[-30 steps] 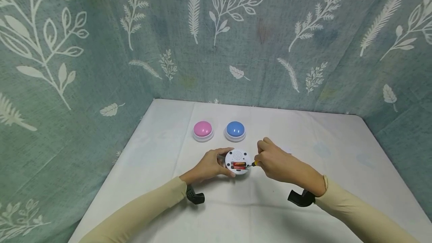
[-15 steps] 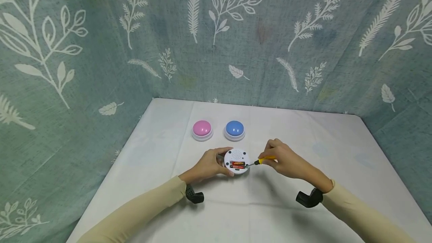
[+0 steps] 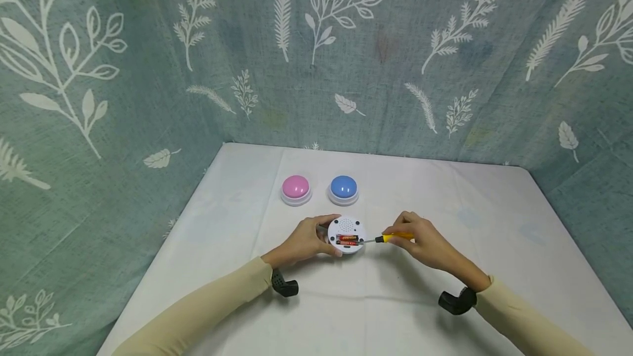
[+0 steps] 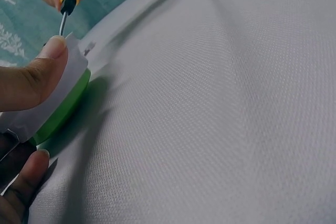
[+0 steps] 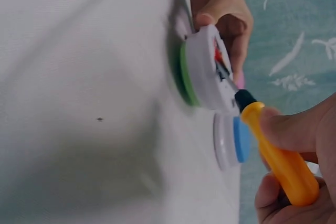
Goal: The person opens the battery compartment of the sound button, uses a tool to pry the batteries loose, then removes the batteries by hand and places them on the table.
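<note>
- Two hands of mine are busy, neither released: my left hand (image 3: 303, 243) grasps a round white plastic button with a green dome (image 3: 346, 224), thumb on the near side of its rim; my right hand (image 3: 420, 240) pinches a screwdriver with a yellow-and-black handle and thin metal shaft (image 5: 286, 166).
- Over the last second my right hand has drawn back to the right, and the handle now lies flatter with more yellow showing. The tip keeps to the right end of the battery bay, so I judge this a change of angle rather than a finished step.
- The button is held above the white cloth-covered table (image 3: 321, 323), perforated underside up, dome toward the cloth; I can't tell whether they touch.
- Side by side in its open bay lie two red cylindrical batteries (image 3: 347, 240), both apparently seated. Their pale printing is too small to read.
- Beyond stand a pink-domed button (image 3: 295, 187) and, to its right, a blue-domed button (image 3: 343, 187), both on white bases, no legible label.
- Farthest hangs teal fabric with white leaf prints (image 3: 296, 92), without writing.
</note>
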### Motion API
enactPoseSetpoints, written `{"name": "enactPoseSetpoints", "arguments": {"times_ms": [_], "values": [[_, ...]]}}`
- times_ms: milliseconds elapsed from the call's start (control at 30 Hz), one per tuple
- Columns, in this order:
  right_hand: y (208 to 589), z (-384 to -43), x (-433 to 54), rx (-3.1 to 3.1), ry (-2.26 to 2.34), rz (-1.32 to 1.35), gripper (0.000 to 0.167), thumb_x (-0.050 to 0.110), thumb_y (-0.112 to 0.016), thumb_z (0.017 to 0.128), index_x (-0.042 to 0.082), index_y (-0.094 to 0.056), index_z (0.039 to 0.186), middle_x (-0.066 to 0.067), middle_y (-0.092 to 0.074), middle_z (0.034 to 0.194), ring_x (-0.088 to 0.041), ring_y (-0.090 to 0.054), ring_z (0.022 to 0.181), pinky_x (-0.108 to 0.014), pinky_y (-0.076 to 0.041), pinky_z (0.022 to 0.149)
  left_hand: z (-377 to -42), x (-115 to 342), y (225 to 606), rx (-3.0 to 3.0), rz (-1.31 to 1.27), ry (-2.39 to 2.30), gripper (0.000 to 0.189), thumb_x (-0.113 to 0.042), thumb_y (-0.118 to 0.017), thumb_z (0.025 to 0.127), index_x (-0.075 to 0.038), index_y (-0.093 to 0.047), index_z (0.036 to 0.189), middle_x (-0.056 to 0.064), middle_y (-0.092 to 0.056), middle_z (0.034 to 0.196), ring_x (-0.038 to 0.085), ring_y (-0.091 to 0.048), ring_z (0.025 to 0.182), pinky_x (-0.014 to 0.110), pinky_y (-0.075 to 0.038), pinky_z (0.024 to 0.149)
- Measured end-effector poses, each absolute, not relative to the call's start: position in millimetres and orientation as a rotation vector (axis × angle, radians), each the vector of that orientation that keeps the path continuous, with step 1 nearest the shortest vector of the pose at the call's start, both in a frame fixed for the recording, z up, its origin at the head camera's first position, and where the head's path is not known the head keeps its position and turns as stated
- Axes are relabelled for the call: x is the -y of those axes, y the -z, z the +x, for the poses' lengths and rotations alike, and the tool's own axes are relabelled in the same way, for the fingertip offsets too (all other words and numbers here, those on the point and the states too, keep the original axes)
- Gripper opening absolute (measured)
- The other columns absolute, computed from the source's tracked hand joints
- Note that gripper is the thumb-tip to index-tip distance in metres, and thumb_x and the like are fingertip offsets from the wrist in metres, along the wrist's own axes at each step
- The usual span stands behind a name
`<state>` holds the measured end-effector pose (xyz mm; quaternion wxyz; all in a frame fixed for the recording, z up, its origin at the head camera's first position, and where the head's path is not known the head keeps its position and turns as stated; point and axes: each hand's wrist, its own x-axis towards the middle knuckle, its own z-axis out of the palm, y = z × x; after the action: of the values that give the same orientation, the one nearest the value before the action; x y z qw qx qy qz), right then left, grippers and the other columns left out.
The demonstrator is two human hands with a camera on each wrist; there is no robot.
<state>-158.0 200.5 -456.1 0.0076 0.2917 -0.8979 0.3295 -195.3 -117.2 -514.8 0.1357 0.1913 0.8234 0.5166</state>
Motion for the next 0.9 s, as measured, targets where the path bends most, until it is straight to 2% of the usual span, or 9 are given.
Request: {"name": "enactPoseSetpoints", "arguments": {"times_ms": [267,533,900], "values": [[465,-160,-197,2.787,-1.055,0.952,0.019,0.011,-0.077,0.093,0.014,-0.081,0.112,0.011,-0.059,0.096,-0.009,-0.052,0.086,-0.028,-0.047,0.072,-194,118,514,-2.376,0.565,-1.489,0.091,-0.026,-0.099,0.067,-0.019,-0.058,0.147,-0.003,-0.068,0.110,0.015,-0.058,0.079,0.025,-0.048,0.066],[431,-163,-196,2.728,-0.773,1.167,0.019,0.003,-0.080,0.088,0.011,-0.082,0.105,0.009,-0.058,0.092,-0.010,-0.048,0.087,-0.028,-0.045,0.071,-194,117,514,-2.376,0.569,-1.477,0.090,-0.026,-0.099,0.067,-0.020,-0.057,0.147,-0.003,-0.067,0.110,0.014,-0.059,0.080,0.025,-0.049,0.066],[409,-155,-176,2.697,-0.568,1.262,0.017,-0.004,-0.081,0.084,0.007,-0.082,0.097,0.005,-0.051,0.086,-0.013,-0.041,0.084,-0.027,-0.042,0.070,-194,115,515,-2.401,0.582,-1.486,0.090,-0.027,-0.100,0.066,-0.019,-0.059,0.146,-0.005,-0.068,0.112,0.014,-0.057,0.081,0.026,-0.047,0.067]]}}
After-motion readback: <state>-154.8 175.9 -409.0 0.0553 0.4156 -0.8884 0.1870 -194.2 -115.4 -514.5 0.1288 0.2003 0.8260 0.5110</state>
